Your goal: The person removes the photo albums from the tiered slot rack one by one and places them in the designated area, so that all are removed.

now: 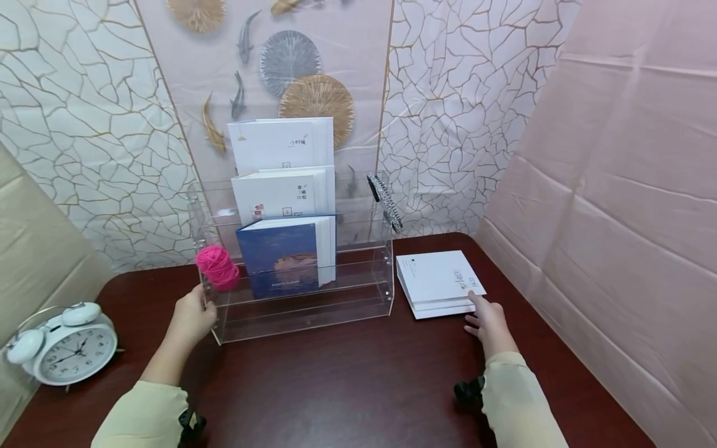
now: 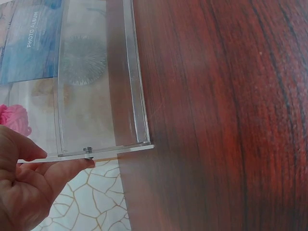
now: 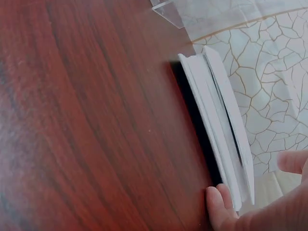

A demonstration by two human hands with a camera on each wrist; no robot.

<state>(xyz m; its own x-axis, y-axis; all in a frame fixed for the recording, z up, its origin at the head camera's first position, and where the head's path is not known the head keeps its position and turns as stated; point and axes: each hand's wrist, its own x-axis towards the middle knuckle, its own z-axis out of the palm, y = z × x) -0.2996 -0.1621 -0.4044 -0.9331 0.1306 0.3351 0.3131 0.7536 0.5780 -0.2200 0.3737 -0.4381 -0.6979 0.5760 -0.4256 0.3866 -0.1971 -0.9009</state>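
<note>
My left hand [image 1: 193, 317] pinches the left side panel of a clear acrylic rack [image 1: 313, 320], thumb on the inner side and fingers outside, as the left wrist view shows. A pink ball of yarn [image 1: 217, 267] sits just above that hand, at the rack's left end. At the right, my right hand [image 1: 488, 320] is at the near right corner of a white book [image 1: 437, 280] lying flat on the table. In the right wrist view its fingertips [image 3: 217, 204] touch the book's lower edge, while the thumb [image 3: 291, 161] stands apart above the cover.
In the rack stand a blue photo album [image 1: 285, 258] and two white books, one of them the middle book [image 1: 274, 196]. A silvery coiled strap [image 1: 385, 202] hangs at the rack's right top. A white alarm clock [image 1: 73, 354] stands on the dark table [image 1: 336, 386].
</note>
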